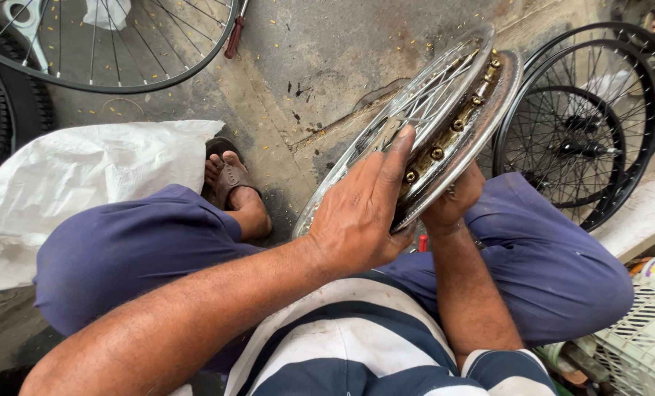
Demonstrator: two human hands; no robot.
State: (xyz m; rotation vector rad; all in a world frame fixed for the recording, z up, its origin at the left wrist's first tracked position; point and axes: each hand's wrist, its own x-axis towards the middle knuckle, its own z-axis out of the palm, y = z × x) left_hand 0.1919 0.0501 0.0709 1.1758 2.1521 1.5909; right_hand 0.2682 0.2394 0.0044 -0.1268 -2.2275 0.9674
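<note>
Chrome spoked wheel rim point(445, 110), tilted on edge, is grasped by left hand point(360, 213) over near edge and gripped beneath by right hand point(452, 202); black wheels point(584, 125) stacked beside.

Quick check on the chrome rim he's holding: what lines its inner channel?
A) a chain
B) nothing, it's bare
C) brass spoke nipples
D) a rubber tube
C: a row of brass nipples runs along the inner channel of the rim, just past the left hand.
</note>
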